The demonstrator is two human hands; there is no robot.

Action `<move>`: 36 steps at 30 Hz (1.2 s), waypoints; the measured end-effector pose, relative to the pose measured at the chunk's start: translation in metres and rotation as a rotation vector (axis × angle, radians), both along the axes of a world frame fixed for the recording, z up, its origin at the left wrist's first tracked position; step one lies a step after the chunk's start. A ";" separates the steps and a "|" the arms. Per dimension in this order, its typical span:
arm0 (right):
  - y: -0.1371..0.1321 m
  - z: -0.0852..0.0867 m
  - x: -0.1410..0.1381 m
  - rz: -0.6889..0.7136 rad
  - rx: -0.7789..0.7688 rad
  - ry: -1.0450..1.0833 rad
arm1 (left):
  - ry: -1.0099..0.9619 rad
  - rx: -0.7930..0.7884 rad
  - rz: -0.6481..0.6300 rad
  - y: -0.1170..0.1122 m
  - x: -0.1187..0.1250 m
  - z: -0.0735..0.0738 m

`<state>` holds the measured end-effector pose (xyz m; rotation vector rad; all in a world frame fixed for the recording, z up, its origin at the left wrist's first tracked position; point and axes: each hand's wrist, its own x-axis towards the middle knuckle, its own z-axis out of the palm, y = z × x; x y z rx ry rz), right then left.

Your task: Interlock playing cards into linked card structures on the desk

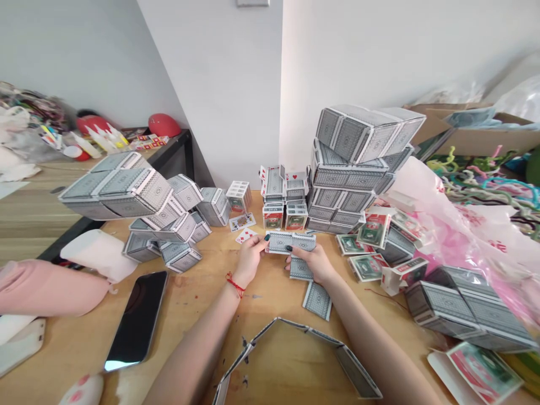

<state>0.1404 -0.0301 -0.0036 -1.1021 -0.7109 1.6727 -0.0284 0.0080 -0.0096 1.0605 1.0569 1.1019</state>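
- Card-block stacks [343, 171] both sides; smartphone [138, 318] left, bent card strip [355, 370] nearest me.
- Playing cards [279, 243]: grey patterned backs, side by side, over surface [270, 298], pinched by my left hand [250, 257] and right hand [316, 261].

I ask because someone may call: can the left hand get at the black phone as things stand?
Probably yes: the phone lies beside the left forearm, and only tabletop shows between them. However, the left hand pinches the end of the cards, so it would likely need to let go first.

White-edged, grey-patterned playing cards [279, 242]
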 end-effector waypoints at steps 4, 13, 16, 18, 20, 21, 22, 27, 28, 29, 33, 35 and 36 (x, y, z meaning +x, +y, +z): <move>0.000 0.001 0.000 0.009 -0.011 0.011 | -0.023 -0.017 0.007 -0.001 0.002 0.003; 0.000 0.003 0.001 0.013 -0.026 0.009 | -0.125 -0.056 0.001 -0.001 0.002 0.001; 0.001 0.003 0.001 0.018 -0.021 0.015 | -0.144 -0.068 -0.013 -0.001 0.001 0.002; 0.001 0.002 0.001 0.018 -0.020 0.018 | -0.120 -0.050 -0.016 -0.001 0.001 0.001; 0.001 0.001 0.001 0.014 -0.021 0.015 | -0.070 -0.008 -0.011 -0.001 0.001 0.000; 0.001 0.001 0.001 0.012 -0.021 0.012 | -0.044 0.016 -0.008 -0.001 0.001 0.000; 0.001 0.001 0.000 0.011 -0.019 0.008 | -0.021 0.039 -0.003 -0.001 0.001 0.000; 0.001 0.000 0.000 0.016 -0.012 -0.017 | 0.064 0.112 0.036 -0.004 0.004 0.004; 0.001 0.000 0.000 0.015 -0.010 -0.023 | 0.083 0.122 0.045 -0.004 0.004 0.005; 0.001 0.000 0.000 0.014 -0.006 -0.027 | 0.102 0.133 0.054 -0.005 0.005 0.005; 0.000 0.000 0.000 0.008 0.022 -0.044 | 0.205 0.186 0.091 -0.005 0.004 0.000; 0.000 0.001 -0.001 0.006 0.029 -0.057 | 0.291 0.225 0.101 -0.005 0.003 -0.003; 0.000 0.001 -0.002 0.005 0.030 -0.065 | 0.339 0.248 0.107 -0.005 0.003 -0.004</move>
